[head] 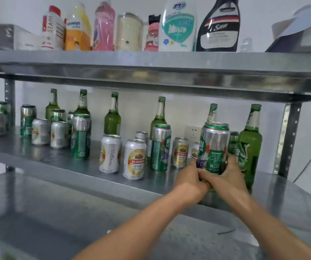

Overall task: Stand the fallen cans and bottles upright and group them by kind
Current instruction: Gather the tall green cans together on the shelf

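A tall green and silver can (214, 145) stands upright near the right front of the middle metal shelf (61, 162). My left hand (190, 182) and my right hand (226, 177) both grip its lower part. Right beside it stands a large green glass bottle (250, 145). More green bottles (112, 117) line the back of the shelf. Short white and gold cans (134, 159) and other tall green cans (160, 148) stand upright in the middle and at the left.
The upper shelf (151, 61) carries cleaning and detergent bottles (177, 25). A perforated upright post (287, 139) bounds the shelf on the right, another (9, 102) on the left. A wall socket (193, 133) shows behind the cans. A lower shelf (38, 212) lies below.
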